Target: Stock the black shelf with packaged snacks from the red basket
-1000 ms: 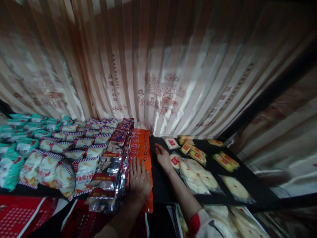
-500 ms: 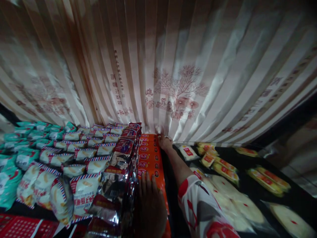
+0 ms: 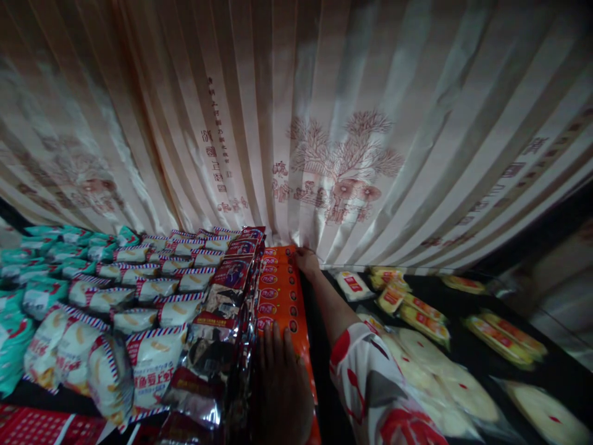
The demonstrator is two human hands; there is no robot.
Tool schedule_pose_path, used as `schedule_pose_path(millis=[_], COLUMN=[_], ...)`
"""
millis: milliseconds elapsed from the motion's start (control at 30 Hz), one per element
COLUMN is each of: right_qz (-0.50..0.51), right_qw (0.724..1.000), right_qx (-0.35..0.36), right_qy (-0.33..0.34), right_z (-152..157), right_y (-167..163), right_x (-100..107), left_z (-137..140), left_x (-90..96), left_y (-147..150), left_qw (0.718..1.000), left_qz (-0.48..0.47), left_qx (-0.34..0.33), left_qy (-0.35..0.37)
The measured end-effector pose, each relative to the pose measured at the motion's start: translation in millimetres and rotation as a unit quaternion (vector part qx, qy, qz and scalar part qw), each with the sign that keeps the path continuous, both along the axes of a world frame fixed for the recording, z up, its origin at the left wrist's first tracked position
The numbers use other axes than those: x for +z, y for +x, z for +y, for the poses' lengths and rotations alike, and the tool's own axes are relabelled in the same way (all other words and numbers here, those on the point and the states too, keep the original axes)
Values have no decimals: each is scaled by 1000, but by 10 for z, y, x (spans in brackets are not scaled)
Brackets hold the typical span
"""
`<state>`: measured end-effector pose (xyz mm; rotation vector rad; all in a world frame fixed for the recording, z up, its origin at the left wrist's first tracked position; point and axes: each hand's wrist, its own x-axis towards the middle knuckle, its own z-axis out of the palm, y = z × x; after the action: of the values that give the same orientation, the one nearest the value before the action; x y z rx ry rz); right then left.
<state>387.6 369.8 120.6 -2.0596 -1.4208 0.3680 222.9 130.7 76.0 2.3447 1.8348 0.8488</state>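
My left hand (image 3: 285, 386) lies flat on the near part of a strip of orange snack packets (image 3: 278, 287), fingers stretched forward. At the strip's far right corner, my right hand (image 3: 307, 262) has its fingers curled in at the edge, closed on it as far as I can see. The orange strip runs straight away from me toward the curtain. Directly left of it, long strips of dark red snack packets (image 3: 231, 272) lie stacked, shiny and partly see-through. My right sleeve (image 3: 370, 377) is white with red and grey patterns.
White puffed-snack bags (image 3: 155, 364) and teal bags (image 3: 44, 296) stand in rows at left. Yellow packs (image 3: 424, 318) and clear-wrapped pale round flat pieces (image 3: 467, 389) lie at right on the black surface. A pleated printed curtain (image 3: 259, 123) hangs behind. Red dotted packaging (image 3: 41, 426) is at lower left.
The view has shifted slightly. Both hands keep nearly the same places on the orange strip, the left flat and the right at the far corner.
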Motion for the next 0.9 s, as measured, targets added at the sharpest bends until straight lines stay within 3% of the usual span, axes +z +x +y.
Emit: schedule_pose_path(millis=[300,633,833,900], right_qz=[-7,-33,-68,-69], right_qw=[998,999,988,984], right_qx=[-32,-6,69,89], right_qy=[-50,-22,123,141], right_z=[39,-167,-493,-655], right_y=[-42,-182,-250,-262], right_x=[-7,53,13,-15], left_z=[26,21,49,52], left_x=[11,61,101,136], left_y=[15,31,46,36], left_qw=[1000,1000,999,1000], left_qz=[2,-7,-17,-17], left_qx=[3,11,25,21], left_qy=[-14,-7,-14,-15])
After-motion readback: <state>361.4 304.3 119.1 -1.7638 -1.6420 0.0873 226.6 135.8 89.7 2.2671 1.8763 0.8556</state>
